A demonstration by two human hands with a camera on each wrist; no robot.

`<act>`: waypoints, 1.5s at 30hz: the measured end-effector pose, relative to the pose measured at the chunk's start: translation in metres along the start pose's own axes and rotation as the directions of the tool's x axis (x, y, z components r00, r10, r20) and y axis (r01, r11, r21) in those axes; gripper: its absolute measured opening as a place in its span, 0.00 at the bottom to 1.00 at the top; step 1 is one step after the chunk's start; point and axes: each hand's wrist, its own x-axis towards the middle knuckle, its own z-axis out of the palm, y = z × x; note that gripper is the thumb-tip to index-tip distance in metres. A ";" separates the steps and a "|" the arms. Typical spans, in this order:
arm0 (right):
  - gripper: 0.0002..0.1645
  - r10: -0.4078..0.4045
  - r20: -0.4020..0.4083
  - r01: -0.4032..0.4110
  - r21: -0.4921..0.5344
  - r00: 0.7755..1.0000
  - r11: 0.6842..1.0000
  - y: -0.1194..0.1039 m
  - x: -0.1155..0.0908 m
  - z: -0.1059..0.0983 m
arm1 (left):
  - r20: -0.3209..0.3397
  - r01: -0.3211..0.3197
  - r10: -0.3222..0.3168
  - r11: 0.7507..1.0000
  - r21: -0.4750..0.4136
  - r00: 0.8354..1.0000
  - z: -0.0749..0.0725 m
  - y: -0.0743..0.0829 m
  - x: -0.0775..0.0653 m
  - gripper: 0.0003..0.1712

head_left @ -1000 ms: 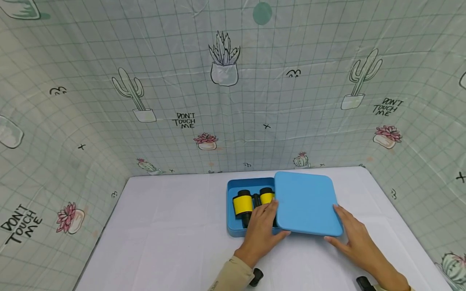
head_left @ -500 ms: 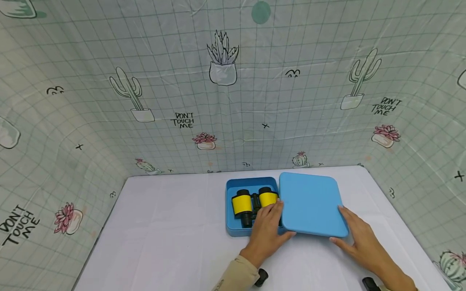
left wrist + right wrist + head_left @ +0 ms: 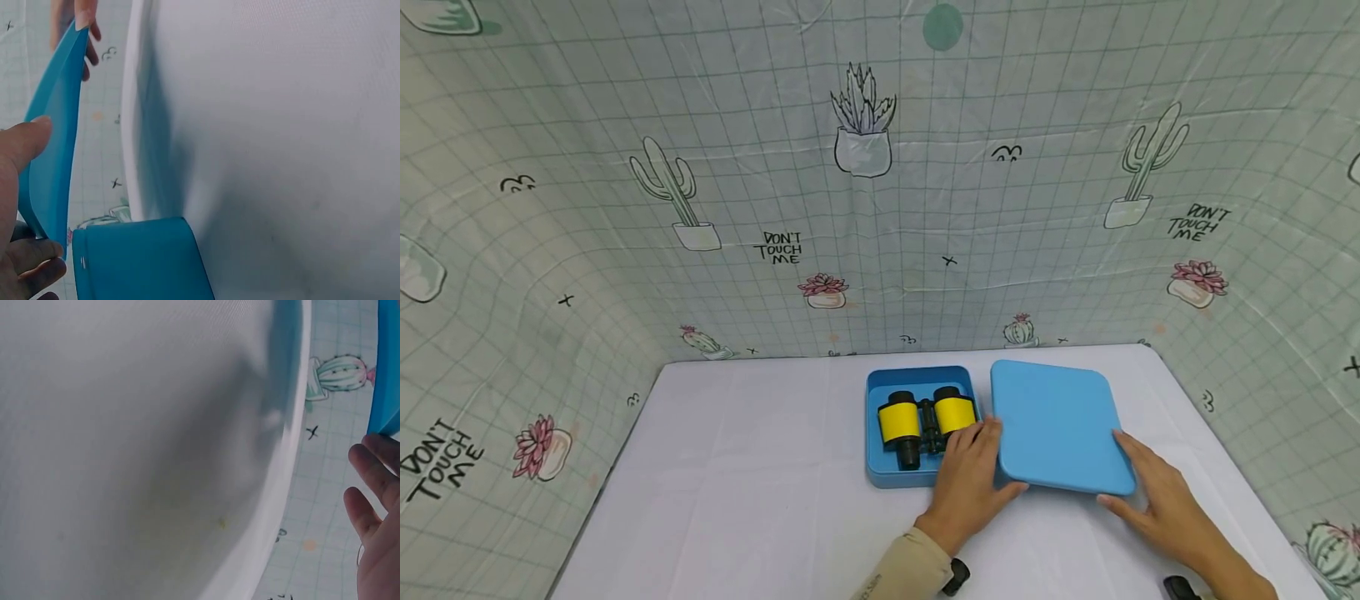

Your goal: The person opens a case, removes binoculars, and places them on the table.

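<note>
A blue lid point(image 3: 1056, 427) is held up off the table, right of the shallow blue box point(image 3: 895, 481). My left hand point(image 3: 968, 479) pinches its left edge, the thumb toward the near corner and the fingers along the side by the box. On the opposite edge, my right hand point(image 3: 1168, 504) grips the lid near its front corner. Yellow-and-black binoculars point(image 3: 900, 423) lie inside the box, their lower right part hidden behind my left hand. From the left wrist, the lid point(image 3: 55, 137) shows edge-on above the box wall point(image 3: 140, 262). The right wrist view catches my right hand's fingertips point(image 3: 364, 459) at the lid's edge.
A white cloth covers the table point(image 3: 737, 467). Behind it and at both sides hangs a gridded, plant-printed curtain point(image 3: 910, 200). Dark wrist-worn devices show at my left cuff point(image 3: 956, 577) and right wrist point(image 3: 1180, 587).
Both hands have carried the lid to the right, away from the box. A gap now shows between lid and box, and more of the binoculars is uncovered.
</note>
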 end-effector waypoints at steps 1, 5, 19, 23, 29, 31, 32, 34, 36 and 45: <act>0.64 -0.001 0.000 0.001 -0.003 1.000 1.000 0.001 -0.001 0.000 | 0.002 0.001 -0.001 1.000 0.005 1.000 0.001 0.001 0.000 0.54; 0.65 -0.007 -0.002 0.006 -0.009 1.000 1.000 0.006 -0.004 -0.001 | 0.016 0.008 -0.008 1.000 0.024 1.000 0.006 0.006 0.001 0.54; 0.65 0.047 0.072 -0.047 0.000 0.996 0.999 0.014 -0.012 -0.003 | 0.051 0.023 -0.027 0.997 0.071 0.998 0.019 0.018 0.000 0.52; 0.65 0.019 0.068 -0.019 -0.002 0.998 1.000 0.018 -0.011 -0.003 | 0.071 0.024 -0.033 0.993 0.118 0.997 0.023 0.023 0.000 0.51; 0.65 -0.006 0.075 0.006 0.001 0.997 1.000 0.022 -0.011 -0.003 | 0.075 0.022 -0.033 0.991 0.136 0.997 0.028 0.030 -0.001 0.50; 0.65 -0.002 0.085 0.002 -0.001 0.996 1.000 0.023 -0.012 -0.003 | 0.071 0.020 -0.030 0.991 0.129 0.997 0.030 0.031 -0.002 0.50; 0.65 0.000 0.089 0.000 -0.004 0.996 1.000 0.023 -0.012 -0.002 | 0.069 0.018 -0.027 0.991 0.129 0.997 0.031 0.031 -0.002 0.50; 0.64 0.002 0.098 -0.001 -0.006 0.995 1.000 0.024 -0.012 -0.002 | 0.073 0.018 -0.027 0.991 0.129 0.997 0.033 0.033 -0.002 0.50; 0.64 0.002 0.107 -0.001 -0.005 0.994 1.000 0.026 -0.012 -0.002 | 0.080 0.019 -0.030 0.990 0.137 0.996 0.035 0.033 -0.002 0.49; 0.61 0.002 0.133 0.001 -0.025 0.991 1.000 0.031 -0.016 -0.001 | 0.126 0.011 -0.040 0.975 0.221 0.991 0.046 0.039 0.000 0.46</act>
